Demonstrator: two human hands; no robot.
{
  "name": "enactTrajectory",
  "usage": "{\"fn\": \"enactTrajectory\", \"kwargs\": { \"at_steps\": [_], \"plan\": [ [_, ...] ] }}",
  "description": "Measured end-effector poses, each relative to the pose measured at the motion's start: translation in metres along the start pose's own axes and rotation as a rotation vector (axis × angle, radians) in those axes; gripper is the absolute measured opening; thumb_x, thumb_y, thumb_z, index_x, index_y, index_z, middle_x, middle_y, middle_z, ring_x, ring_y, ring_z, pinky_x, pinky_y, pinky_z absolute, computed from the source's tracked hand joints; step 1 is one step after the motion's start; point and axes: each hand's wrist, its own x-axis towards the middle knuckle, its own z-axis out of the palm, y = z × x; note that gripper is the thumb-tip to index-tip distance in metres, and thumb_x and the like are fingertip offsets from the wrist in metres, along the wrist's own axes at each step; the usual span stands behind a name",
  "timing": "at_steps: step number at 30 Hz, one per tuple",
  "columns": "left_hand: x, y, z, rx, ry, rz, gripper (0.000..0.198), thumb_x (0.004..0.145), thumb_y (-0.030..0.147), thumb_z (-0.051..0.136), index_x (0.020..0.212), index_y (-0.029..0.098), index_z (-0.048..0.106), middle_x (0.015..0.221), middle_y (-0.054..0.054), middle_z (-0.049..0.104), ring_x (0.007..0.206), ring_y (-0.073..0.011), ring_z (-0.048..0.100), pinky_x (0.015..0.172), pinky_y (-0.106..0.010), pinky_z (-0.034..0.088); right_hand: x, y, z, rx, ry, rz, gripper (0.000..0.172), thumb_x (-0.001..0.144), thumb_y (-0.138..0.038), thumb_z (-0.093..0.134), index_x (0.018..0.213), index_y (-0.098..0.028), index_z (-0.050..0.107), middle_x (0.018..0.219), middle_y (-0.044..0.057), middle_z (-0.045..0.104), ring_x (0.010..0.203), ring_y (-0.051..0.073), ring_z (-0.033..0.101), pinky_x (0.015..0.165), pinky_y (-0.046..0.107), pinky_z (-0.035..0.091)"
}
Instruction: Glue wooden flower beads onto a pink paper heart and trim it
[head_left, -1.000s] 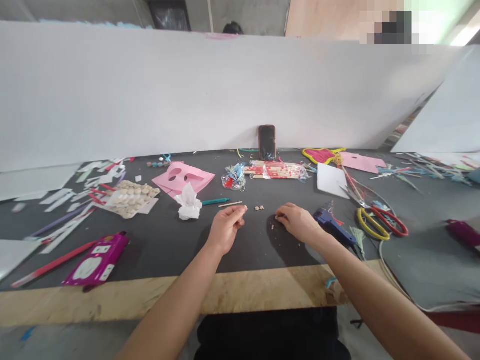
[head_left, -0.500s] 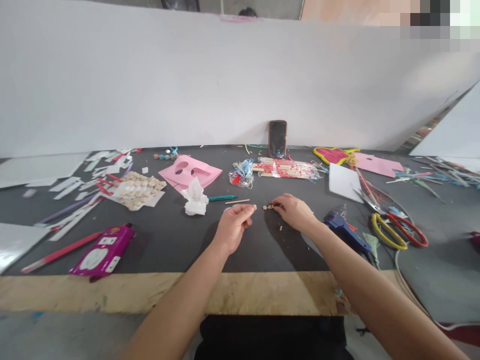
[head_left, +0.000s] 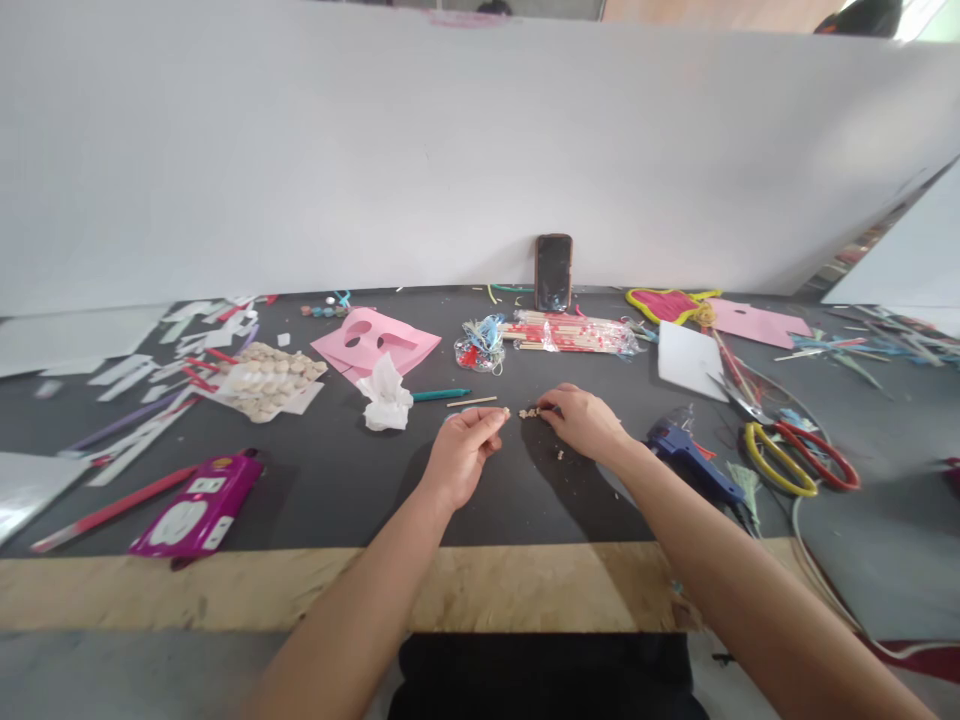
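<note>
My left hand (head_left: pixel 463 452) is closed in a pinch, with a small beige piece (head_left: pixel 507 413) showing at its fingertips. To the right, my right hand (head_left: pixel 583 420) has its fingertips pressed together at the end of a short row of small beige pieces (head_left: pixel 528 413) on the dark tabletop. What these pieces are is too small to tell. One more small piece (head_left: pixel 560 455) lies below the right hand. A thin wooden stick (head_left: pixel 472 402) and a teal pen (head_left: pixel 441 395) rest just beyond my left hand.
A crumpled tissue (head_left: pixel 385 395), pink cut paper (head_left: pixel 375 340) and a purple packet (head_left: pixel 196 508) lie left. A phone (head_left: pixel 553 272) leans on the white board behind bagged sticks (head_left: pixel 574 333). Right are a blue glue gun (head_left: pixel 694 462), scissors (head_left: pixel 780 458) and a cable.
My right hand has shifted slightly left along with the row of small pieces, closer to my left hand. The camera view has tilted a little; the left hand keeps its pinch.
</note>
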Motion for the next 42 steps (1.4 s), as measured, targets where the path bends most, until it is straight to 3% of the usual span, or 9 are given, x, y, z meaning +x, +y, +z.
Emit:
{"fn": "enactTrajectory", "kwargs": {
  "at_steps": [11, 14, 18, 21, 25, 28, 34, 38, 42],
  "plan": [
    [0.000, 0.002, 0.000, -0.029, 0.000, -0.016, 0.016, 0.063, 0.025, 0.080, 0.069, 0.013, 0.072, 0.070, -0.002, 0.063, 0.053, -0.0043, 0.043, 0.052, -0.021, 0.036, -0.022, 0.016, -0.017, 0.175, 0.162, -0.033, 0.039, 0.081, -0.009, 0.045, 0.115, -0.018, 0.063, 0.109, 0.007, 0.066, 0.091, 0.018, 0.063, 0.081, 0.027, 0.046],
    [-0.001, 0.003, 0.000, -0.049, 0.006, -0.024, 0.016, 0.062, 0.025, 0.080, 0.068, 0.013, 0.072, 0.067, -0.001, 0.061, 0.054, -0.0044, 0.043, 0.052, -0.020, 0.036, -0.047, 0.027, -0.026, 0.227, 0.244, -0.038, 0.040, 0.074, -0.005, 0.038, 0.097, -0.020, 0.067, 0.104, 0.004, 0.067, 0.088, 0.016, 0.063, 0.079, 0.026, 0.045],
    [-0.001, 0.004, 0.000, -0.075, 0.006, -0.025, 0.017, 0.062, 0.024, 0.080, 0.071, 0.012, 0.072, 0.066, -0.001, 0.059, 0.054, -0.0040, 0.043, 0.052, -0.019, 0.036, -0.086, 0.044, -0.032, 0.281, 0.352, 0.034, 0.025, 0.064, -0.010, 0.035, 0.061, -0.021, 0.057, 0.064, 0.000, 0.063, 0.059, 0.015, 0.058, 0.059, 0.025, 0.043],
    [-0.002, 0.006, 0.001, -0.090, -0.001, -0.011, 0.017, 0.062, 0.023, 0.080, 0.073, 0.012, 0.072, 0.071, -0.001, 0.060, 0.055, -0.0039, 0.043, 0.052, -0.019, 0.036, -0.103, 0.049, -0.029, 0.303, 0.417, 0.106, 0.020, 0.064, -0.013, 0.034, 0.058, -0.022, 0.052, 0.051, -0.002, 0.053, 0.048, 0.014, 0.050, 0.049, 0.025, 0.038],
    [-0.010, 0.009, 0.003, -0.102, -0.028, 0.013, 0.015, 0.064, 0.022, 0.079, 0.074, 0.013, 0.072, 0.076, -0.001, 0.060, 0.057, -0.0040, 0.044, 0.052, -0.019, 0.037, -0.097, 0.027, -0.019, 0.372, 0.372, 0.073, 0.030, 0.075, -0.019, 0.043, 0.097, -0.017, 0.063, 0.081, 0.005, 0.067, 0.060, 0.016, 0.058, 0.054, 0.026, 0.044],
    [-0.017, 0.010, 0.004, -0.102, -0.063, 0.022, 0.014, 0.066, 0.022, 0.078, 0.073, 0.012, 0.071, 0.074, -0.001, 0.059, 0.058, -0.0048, 0.044, 0.053, -0.019, 0.038, -0.085, -0.002, -0.011, 0.438, 0.274, -0.009, 0.050, 0.078, -0.020, 0.051, 0.127, -0.017, 0.053, 0.103, 0.009, 0.068, 0.065, 0.014, 0.062, 0.061, 0.026, 0.049],
    [-0.021, 0.008, 0.002, -0.129, -0.101, 0.011, 0.012, 0.067, 0.019, 0.078, 0.073, 0.012, 0.071, 0.074, -0.001, 0.057, 0.058, -0.0050, 0.044, 0.053, -0.019, 0.038, -0.097, -0.033, -0.007, 0.509, 0.128, -0.133, 0.025, 0.083, -0.017, 0.049, 0.095, -0.022, 0.070, 0.085, 0.002, 0.072, 0.068, 0.013, 0.065, 0.063, 0.023, 0.050],
    [-0.020, 0.010, 0.001, -0.172, -0.105, -0.005, 0.009, 0.070, 0.018, 0.076, 0.073, 0.012, 0.070, 0.078, -0.001, 0.056, 0.059, -0.0041, 0.043, 0.053, -0.018, 0.038, -0.129, -0.015, -0.010, 0.517, 0.137, -0.078, 0.025, 0.085, -0.019, 0.047, 0.094, -0.020, 0.070, 0.084, 0.003, 0.072, 0.062, 0.012, 0.064, 0.055, 0.021, 0.049],
    [-0.021, 0.010, 0.002, -0.189, -0.114, -0.029, 0.008, 0.072, 0.017, 0.074, 0.075, 0.011, 0.070, 0.079, -0.001, 0.056, 0.059, -0.0040, 0.043, 0.053, -0.017, 0.039, -0.165, 0.016, -0.011, 0.469, 0.203, 0.125, 0.026, 0.086, -0.029, 0.047, 0.091, -0.021, 0.071, 0.073, 0.002, 0.071, 0.053, 0.012, 0.063, 0.049, 0.021, 0.048]
  ]
}}
